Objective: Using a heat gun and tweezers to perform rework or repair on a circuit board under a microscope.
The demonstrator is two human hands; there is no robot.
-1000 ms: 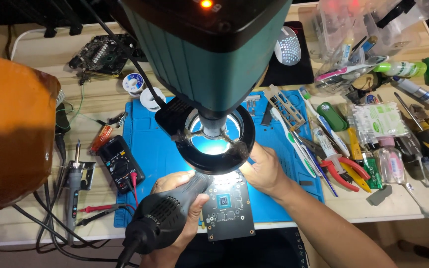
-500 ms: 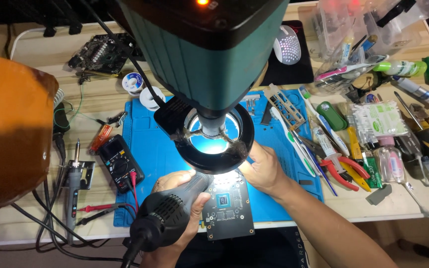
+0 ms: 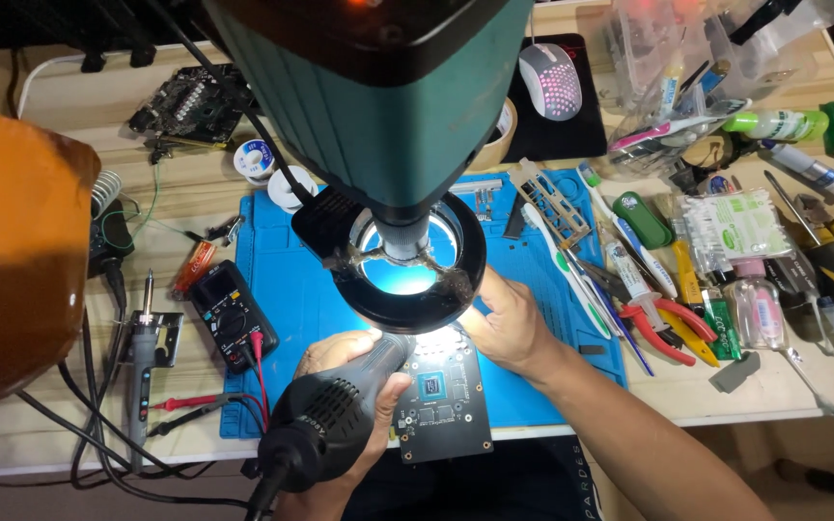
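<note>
The left hand (image 3: 345, 371) was wrapped tight round the black handle of a hot-air gun (image 3: 335, 405), its nozzle pointing up and away under the ring light (image 3: 407, 280) of the teal microscope (image 3: 378, 106). The right hand (image 3: 509, 323) lay on the blue mat (image 3: 291, 289) just right of the lit patch, fingers curled at the far right edge of the circuit board (image 3: 441, 391); whether it pinched a small tool or only steadied the board, the picture did not show. The board sat at the near edge of the mat, partly over the table edge, its far end in the glare and its square chip (image 3: 432, 386) plain in the middle.

As a judgement, the work was in its heating stage: the gun was aimed and the board was in place under the lens, but no part looked lifted or set aside beside it, so the rework itself seemed not yet finished.

To the left of the mat a black multimeter (image 3: 229, 314) lay with red leads, and further left a soldering iron (image 3: 142, 338) rested on its stand. To the right lay pliers with red handles (image 3: 663, 323), a bag of cotton swabs (image 3: 736, 222) and a clutter of small bottles and screwdrivers. At the far side sat a white mouse (image 3: 550, 82) on a black pad
</note>
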